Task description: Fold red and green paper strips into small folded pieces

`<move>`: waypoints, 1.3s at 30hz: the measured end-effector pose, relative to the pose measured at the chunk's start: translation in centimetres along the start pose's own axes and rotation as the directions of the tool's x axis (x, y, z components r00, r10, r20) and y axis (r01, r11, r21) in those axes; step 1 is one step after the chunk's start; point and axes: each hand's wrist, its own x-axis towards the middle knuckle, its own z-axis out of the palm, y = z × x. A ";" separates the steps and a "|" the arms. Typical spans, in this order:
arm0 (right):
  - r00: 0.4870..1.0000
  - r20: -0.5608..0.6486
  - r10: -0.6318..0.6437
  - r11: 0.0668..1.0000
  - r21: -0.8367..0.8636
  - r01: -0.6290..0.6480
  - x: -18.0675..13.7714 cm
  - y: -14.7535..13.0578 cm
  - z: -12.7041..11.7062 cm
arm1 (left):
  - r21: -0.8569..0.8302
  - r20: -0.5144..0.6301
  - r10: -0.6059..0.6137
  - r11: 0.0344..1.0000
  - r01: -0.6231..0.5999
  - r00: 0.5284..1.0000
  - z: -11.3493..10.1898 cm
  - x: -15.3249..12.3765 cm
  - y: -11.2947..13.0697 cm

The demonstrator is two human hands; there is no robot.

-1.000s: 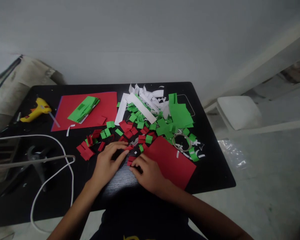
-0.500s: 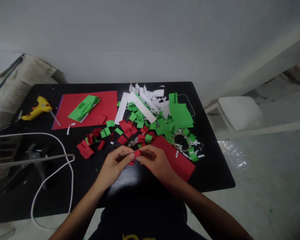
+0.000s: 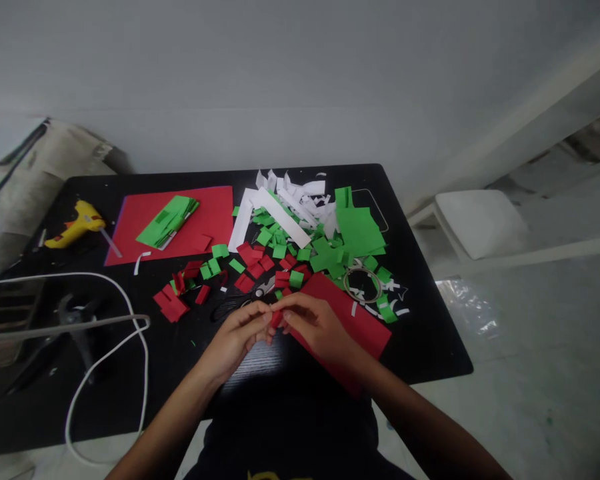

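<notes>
A small piece of red paper [image 3: 277, 319] is pinched between my two hands over the near part of the black table. My left hand [image 3: 244, 330] is closed on its left side, and my right hand [image 3: 313, 321] grips it from the right; fingers cover much of it. Just beyond my hands lie scissors [image 3: 265, 288], partly covered by paper bits. Small cut red pieces [image 3: 254, 260] and green pieces [image 3: 280, 250] are scattered past them. A red sheet [image 3: 353, 317] lies partly under my right hand and forearm.
White paper strips [image 3: 285, 217] and a green sheet [image 3: 363, 230] lie farther back. A yellow glue gun [image 3: 77, 223] rests at the left, near a red sheet [image 3: 215, 207] bearing folded green paper [image 3: 167, 220]. A white cable [image 3: 143, 360] loops at the left. A ring [image 3: 363, 285] sits at the right.
The red piece has been turned between my fingers and is now more covered by them. My right fingers reach over its top. More of the scissors shows.
</notes>
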 end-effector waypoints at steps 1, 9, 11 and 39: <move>1.000 0.000 0.004 1.000 0.008 -0.004 0.0 0.0 0.0 | -0.024 -0.007 -0.011 1.000 0.011 1.000 0.0 0.0 -0.1; 0.998 -0.062 0.014 0.998 -0.060 -0.018 0.1 0.5 0.0 | -0.054 -0.048 -0.056 0.997 0.053 0.997 0.0 0.2 -0.5; 0.998 -0.059 0.017 0.999 -0.038 -0.020 0.1 0.5 0.1 | -0.047 -0.049 -0.056 0.997 0.054 0.997 0.1 0.2 -0.6; 0.961 -0.278 0.004 0.990 -0.133 -0.042 0.0 1.6 -1.6 | 0.883 0.444 0.400 -0.045 -0.466 0.802 -3.5 -1.4 0.2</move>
